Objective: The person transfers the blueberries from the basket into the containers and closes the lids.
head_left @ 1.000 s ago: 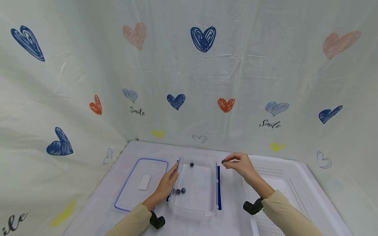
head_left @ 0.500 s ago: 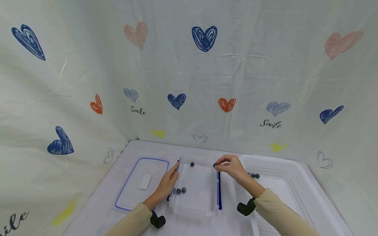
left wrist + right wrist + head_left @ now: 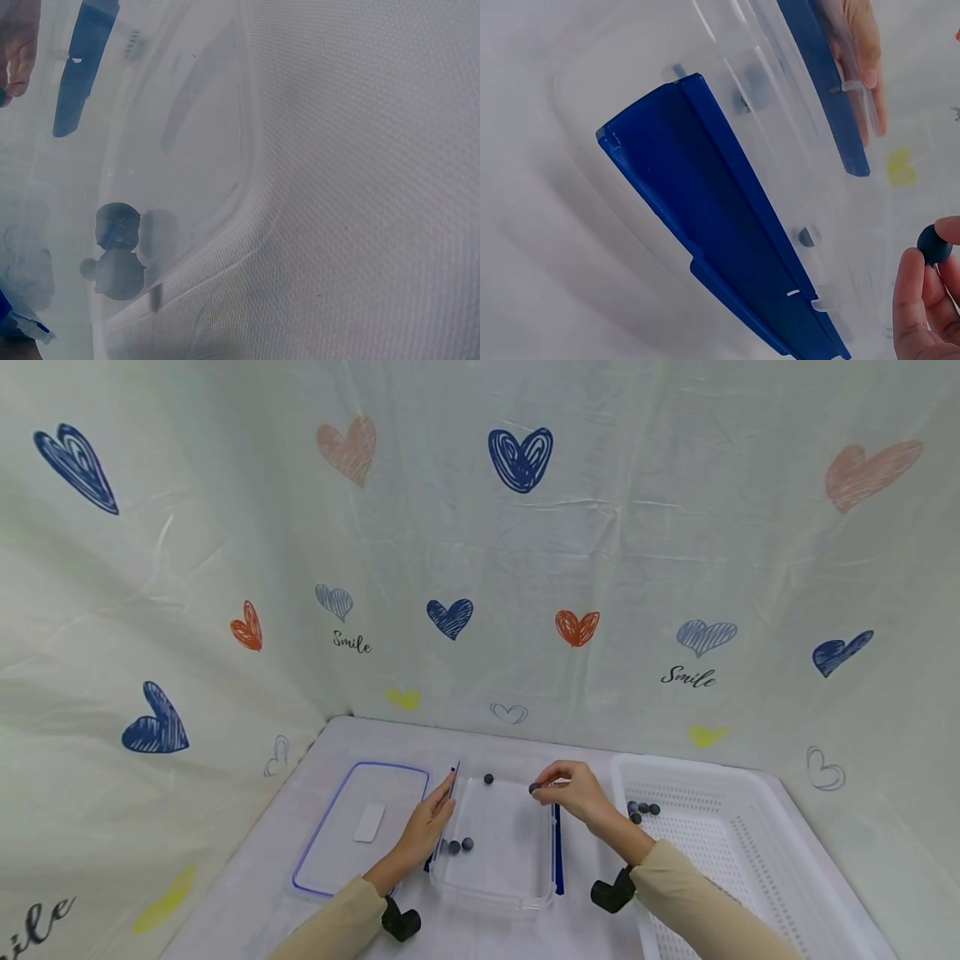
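My left hand (image 3: 426, 827) holds the left wall of a clear plastic container (image 3: 495, 902), with the thumb at the rim. Blue side clips (image 3: 705, 217) hang at its sides. My right hand (image 3: 573, 789) pinches a dark blueberry (image 3: 934, 244) between thumb and fingertips, over the container's far right part. Inside, one blueberry (image 3: 489, 779) lies near the far wall, and two more blueberries (image 3: 461, 845) sit close together near the left wall, beside a fainter dark shape. In the left wrist view, dark blueberries (image 3: 120, 251) show through the clear wall.
A white perforated basket (image 3: 720, 827) stands on the right, with several blueberries (image 3: 643, 808) in its far left corner. Left of the container lies a clear lid (image 3: 330, 852) with a blue rim and a white rectangle (image 3: 368, 822) on it. A heart-patterned curtain (image 3: 450, 527) hangs behind the table.
My right hand has moved left with the pinched blueberry, from beside the basket to above the container. The basket's blueberries have come into view. The left hand stays in place.
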### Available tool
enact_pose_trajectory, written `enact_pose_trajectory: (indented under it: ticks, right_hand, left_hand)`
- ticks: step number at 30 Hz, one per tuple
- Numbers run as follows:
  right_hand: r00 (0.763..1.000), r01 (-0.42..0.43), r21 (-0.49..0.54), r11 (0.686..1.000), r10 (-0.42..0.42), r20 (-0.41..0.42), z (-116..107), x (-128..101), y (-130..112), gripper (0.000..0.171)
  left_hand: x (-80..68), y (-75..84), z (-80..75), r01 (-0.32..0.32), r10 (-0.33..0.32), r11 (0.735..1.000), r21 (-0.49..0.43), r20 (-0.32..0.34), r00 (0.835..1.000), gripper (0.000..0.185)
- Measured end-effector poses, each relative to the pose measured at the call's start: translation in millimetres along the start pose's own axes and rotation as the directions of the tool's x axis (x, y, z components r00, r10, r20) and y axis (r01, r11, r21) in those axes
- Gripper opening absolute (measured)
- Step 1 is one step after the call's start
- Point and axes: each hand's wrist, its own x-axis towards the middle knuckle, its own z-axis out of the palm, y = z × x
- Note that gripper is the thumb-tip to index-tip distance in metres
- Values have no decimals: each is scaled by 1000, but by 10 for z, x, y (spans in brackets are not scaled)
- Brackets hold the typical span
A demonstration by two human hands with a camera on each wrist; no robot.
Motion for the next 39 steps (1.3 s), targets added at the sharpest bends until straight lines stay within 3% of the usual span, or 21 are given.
enact_pose_trajectory:
  ticks: [4, 10, 17, 21, 31, 33, 39]
  right_hand:
    - [1000, -7, -3, 1000, 7, -3, 35, -4, 3, 14]
    - [1000, 10, -6, 1000, -10, 3, 31, -18, -4, 16]
    - [999, 19, 17, 1000, -19, -26, -96, -35, -56, 16]
    - [998, -2, 33, 999, 4, -60, -202, -50, -78, 19]
    - [985, -48, 17, 999, 51, -167, -532, -131, -67, 28]
    - [980, -58, 11, 998, 59, -189, -596, -146, -53, 29]
    - [974, -60, 1, 998, 59, -218, -768, -217, -31, 29]
  left_hand:
    - [-33, 70, -14, -9, 9, 1000, -1, 9, 1000, 50]
    - [-18, 48, -16, 12, -11, 1000, -18, 9, 1000, 50]
    - [84, -287, 7, 18, -18, 1000, 20, 5, 1000, 51]
    - [107, -358, -8, 7, -7, 1000, -18, 18, 1000, 51]
    - [65, -200, -13, 21, -22, 1000, 18, 18, 1000, 51]
    - [90, -291, -5, 26, -26, 999, 33, 14, 1000, 51]
    - [89, -255, 1, 28, -28, 999, 23, 11, 1000, 50]
